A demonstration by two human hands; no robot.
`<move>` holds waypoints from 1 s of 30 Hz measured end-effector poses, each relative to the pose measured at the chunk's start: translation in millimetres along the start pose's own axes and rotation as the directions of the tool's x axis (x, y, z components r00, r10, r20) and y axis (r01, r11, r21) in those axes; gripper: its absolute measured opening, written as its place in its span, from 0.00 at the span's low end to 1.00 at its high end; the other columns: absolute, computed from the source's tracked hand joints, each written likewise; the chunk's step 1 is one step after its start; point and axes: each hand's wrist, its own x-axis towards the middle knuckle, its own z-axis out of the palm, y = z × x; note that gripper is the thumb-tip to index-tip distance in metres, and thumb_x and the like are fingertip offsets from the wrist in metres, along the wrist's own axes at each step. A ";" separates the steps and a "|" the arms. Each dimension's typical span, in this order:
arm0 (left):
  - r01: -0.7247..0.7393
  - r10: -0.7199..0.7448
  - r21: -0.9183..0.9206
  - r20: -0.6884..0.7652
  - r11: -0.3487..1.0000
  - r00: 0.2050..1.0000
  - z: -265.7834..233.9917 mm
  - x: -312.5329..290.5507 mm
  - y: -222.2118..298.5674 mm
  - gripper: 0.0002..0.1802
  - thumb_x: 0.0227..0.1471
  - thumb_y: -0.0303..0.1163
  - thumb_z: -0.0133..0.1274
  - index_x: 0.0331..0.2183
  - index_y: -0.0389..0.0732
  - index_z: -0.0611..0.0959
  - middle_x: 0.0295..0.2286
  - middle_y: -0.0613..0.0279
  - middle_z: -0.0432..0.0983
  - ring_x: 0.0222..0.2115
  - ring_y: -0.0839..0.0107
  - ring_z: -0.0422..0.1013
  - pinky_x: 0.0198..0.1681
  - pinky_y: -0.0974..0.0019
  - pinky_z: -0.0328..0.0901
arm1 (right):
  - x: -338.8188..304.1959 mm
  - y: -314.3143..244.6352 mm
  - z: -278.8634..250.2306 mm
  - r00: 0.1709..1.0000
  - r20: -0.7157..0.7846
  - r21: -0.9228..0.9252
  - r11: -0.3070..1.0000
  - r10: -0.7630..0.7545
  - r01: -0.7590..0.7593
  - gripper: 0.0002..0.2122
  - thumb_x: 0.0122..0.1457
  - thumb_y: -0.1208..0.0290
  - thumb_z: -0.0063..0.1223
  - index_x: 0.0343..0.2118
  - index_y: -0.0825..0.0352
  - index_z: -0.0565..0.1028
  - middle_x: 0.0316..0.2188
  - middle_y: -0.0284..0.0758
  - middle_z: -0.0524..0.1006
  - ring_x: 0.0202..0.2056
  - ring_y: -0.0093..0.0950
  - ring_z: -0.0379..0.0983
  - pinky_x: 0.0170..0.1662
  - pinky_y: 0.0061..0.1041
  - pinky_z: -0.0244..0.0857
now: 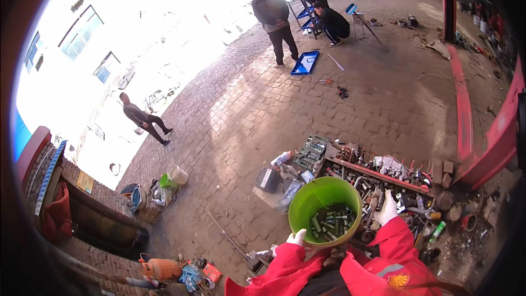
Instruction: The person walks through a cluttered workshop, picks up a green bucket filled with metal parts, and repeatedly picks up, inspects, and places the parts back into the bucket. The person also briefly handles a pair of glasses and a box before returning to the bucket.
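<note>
My left hand, in a white glove, grips the near left rim of a green bucket. Several dark, tube-shaped metal pieces that look like sockets lie in the bottom of the bucket. To the right, my white-gloved right hand is stretched over a heap of metal tools and parts. Beside its fingers is a dark cylindrical piece; whether the hand grips it is too small to tell. Both arms are in red sleeves.
Past the bucket lie an open green socket case, a dark box and a red-edged tray. A long-handled tool and an orange gas cylinder are at left. Farther off, people stand near a blue tray.
</note>
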 end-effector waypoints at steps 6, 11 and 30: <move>-0.090 0.090 -0.010 0.013 0.996 0.996 -5.1 15.3 -22.9 0.39 0.54 0.54 0.55 0.53 0.31 0.69 0.34 0.43 0.78 0.26 0.55 0.78 0.24 0.59 0.74 | -10.0 -3.5 23.7 0.999 0.054 -0.131 0.991 0.002 0.005 0.13 0.67 0.61 0.39 0.36 0.65 0.73 0.29 0.38 0.76 0.28 0.34 0.72 0.33 0.35 0.68; -0.122 0.123 -0.034 0.040 0.992 0.992 -2.9 8.7 -20.1 0.38 0.54 0.56 0.56 0.50 0.30 0.72 0.30 0.48 0.79 0.22 0.59 0.77 0.19 0.59 0.69 | -20.4 -4.3 49.8 0.981 0.186 -0.099 0.994 0.064 -0.046 0.11 0.58 0.76 0.41 0.42 0.64 0.74 0.36 0.40 0.78 0.34 0.39 0.72 0.40 0.39 0.68; -0.139 0.140 0.038 -0.041 0.990 0.989 0.3 14.9 -22.8 0.35 0.54 0.55 0.56 0.48 0.32 0.72 0.28 0.50 0.79 0.17 0.63 0.75 0.19 0.64 0.68 | -33.8 -1.5 89.1 0.918 0.394 -0.196 0.980 0.038 0.044 0.14 0.63 0.78 0.46 0.52 0.68 0.72 0.46 0.38 0.74 0.45 0.33 0.73 0.49 0.30 0.71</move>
